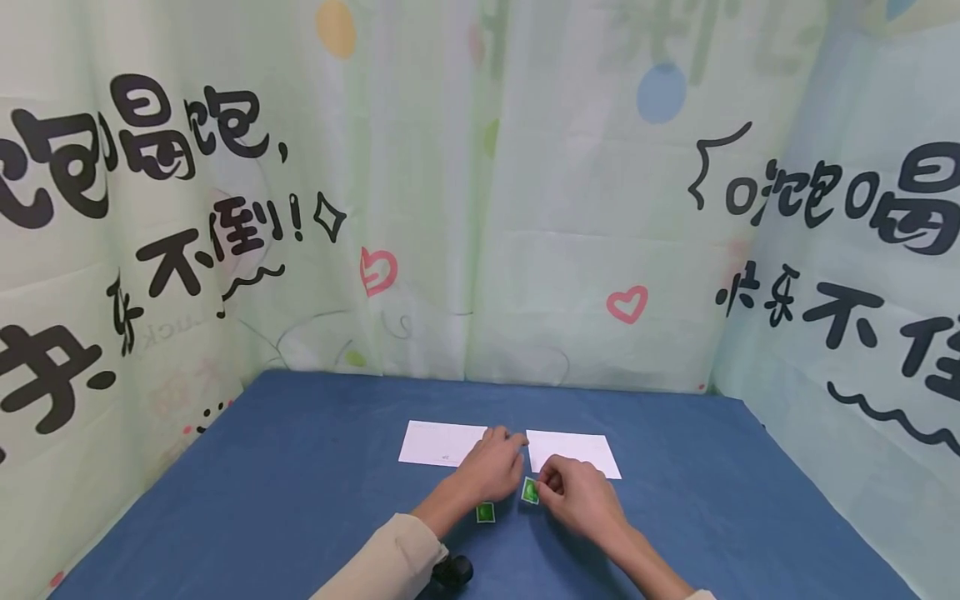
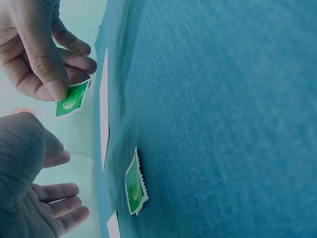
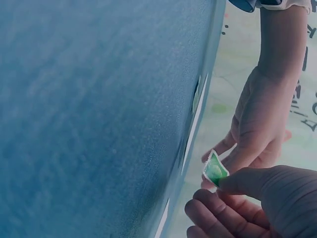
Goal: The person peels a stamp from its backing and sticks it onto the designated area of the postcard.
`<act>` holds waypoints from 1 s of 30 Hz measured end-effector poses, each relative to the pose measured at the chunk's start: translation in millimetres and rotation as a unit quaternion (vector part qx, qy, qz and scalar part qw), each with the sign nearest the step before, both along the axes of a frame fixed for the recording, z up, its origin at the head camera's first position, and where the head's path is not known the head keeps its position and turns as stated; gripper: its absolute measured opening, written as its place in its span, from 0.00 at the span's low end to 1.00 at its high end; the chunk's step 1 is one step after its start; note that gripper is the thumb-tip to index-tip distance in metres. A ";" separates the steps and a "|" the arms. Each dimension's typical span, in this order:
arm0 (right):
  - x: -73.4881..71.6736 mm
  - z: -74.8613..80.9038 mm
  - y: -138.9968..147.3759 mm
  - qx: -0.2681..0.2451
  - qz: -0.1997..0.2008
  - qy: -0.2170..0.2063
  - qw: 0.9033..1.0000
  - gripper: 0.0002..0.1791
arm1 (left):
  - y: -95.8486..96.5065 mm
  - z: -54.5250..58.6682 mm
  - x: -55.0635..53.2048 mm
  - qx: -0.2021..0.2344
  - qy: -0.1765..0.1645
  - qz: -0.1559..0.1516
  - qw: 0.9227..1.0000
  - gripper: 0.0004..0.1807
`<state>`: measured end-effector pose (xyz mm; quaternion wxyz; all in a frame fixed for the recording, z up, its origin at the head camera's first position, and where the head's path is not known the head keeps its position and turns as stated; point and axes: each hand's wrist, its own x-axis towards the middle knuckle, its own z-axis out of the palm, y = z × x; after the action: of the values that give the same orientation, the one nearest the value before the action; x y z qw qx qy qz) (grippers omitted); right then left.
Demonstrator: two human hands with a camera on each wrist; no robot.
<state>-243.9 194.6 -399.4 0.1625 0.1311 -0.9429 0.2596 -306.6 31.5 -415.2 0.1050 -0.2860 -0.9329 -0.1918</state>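
Observation:
My right hand (image 1: pixel 581 496) pinches a green postage stamp (image 1: pixel 530 491) with a white perforated edge between thumb and fingers, raised above the table. In the left wrist view that stamp (image 2: pixel 72 99) shows a pale globe-like print. My left hand (image 1: pixel 491 467) reaches over the right end of a white paper rectangle (image 1: pixel 431 442), its fingers loosely extended and holding nothing. A second green stamp (image 1: pixel 486 512) lies on the cloth below the left hand, with slightly curled edges in the left wrist view. Another white paper rectangle (image 1: pixel 577 450) lies just beyond the right hand.
A blue cloth (image 1: pixel 322 500) covers the table. Pale printed curtains (image 1: pixel 420 192) surround it at the back and both sides. A black rounded object (image 1: pixel 453 572) is by the left sleeve. The left white paper bears a small faint mark near its lower edge.

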 end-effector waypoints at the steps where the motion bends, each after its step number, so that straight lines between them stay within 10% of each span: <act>1: -0.2 0.1 -0.1 0.000 -0.001 0.002 1.000 0.10 | -0.9 0.3 0.9 0.004 0.000 0.000 1.000 0.17; 30: 2.5 11.3 -4.5 -0.042 -0.015 0.042 0.998 0.09 | -16.9 9.1 21.6 0.101 0.017 -0.008 0.995 0.17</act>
<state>-241.4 190.1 -388.1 0.2115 0.1206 -0.9254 0.2903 -285.0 14.6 -406.1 0.1475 -0.2846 -0.9044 -0.2815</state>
